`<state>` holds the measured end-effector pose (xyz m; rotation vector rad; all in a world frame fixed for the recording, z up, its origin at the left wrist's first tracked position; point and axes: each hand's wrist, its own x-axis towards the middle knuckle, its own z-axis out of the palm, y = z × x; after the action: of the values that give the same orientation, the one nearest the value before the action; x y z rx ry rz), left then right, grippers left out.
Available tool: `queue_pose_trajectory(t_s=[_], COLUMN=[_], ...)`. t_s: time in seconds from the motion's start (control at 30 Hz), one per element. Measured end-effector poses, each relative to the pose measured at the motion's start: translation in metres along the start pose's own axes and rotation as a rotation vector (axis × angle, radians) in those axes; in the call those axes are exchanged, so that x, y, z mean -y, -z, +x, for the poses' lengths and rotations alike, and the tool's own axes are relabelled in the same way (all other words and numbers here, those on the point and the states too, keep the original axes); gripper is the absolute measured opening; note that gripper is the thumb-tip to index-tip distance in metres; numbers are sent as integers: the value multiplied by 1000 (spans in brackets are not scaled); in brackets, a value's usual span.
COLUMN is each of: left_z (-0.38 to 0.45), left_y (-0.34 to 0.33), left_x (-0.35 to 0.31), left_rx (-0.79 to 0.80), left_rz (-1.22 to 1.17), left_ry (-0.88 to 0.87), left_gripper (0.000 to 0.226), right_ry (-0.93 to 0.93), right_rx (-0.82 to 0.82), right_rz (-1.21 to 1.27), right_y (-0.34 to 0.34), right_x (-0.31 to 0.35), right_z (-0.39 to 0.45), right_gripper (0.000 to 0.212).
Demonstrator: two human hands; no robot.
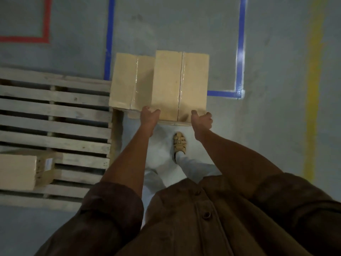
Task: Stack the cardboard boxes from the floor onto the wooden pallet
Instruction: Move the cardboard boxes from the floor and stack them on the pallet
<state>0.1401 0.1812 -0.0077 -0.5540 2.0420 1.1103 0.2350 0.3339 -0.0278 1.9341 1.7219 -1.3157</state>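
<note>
Both hands, left hand and right hand, grip the near edge of the carried box just beside the wooden pallet; second box waits alongside, one stacked box already sits aboard

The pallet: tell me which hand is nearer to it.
Left. The left hand grips the held box's near left corner, just beside the pallet's edge. The right hand grips the box's right corner, farther away.
</note>
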Motion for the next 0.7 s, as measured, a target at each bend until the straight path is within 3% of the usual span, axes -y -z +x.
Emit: queue_pose_trajectory(t_s=[0.1,0.23,0.33,0.53,0.6,0.7], left_z=[17,26,25,-11,-19,-24], left_y=[-4,-11,-12,19,36,64], left_x=[7,8,4,-77,-108,-136], left_rx=[56,142,28,-242,-330,-424], left_rz=[-56,-92,-82,73,49,-49], left_ry=[99,110,32,-226,-303,-339], left_gripper=[73,86,111,92,92,71], right_ry=[-42,-65,-34,260,346,406], right_rx=[64,22,-110,-558,-585,-474], right_rz=[122,93,60,164,183,108], right_y=[-10,-5,8,29,37,48], right_x=[-4,-3,7,82,110,139], right_z=[9,19,17,-34,-51,-78], right_gripper=[88,86,74,49,48,51])
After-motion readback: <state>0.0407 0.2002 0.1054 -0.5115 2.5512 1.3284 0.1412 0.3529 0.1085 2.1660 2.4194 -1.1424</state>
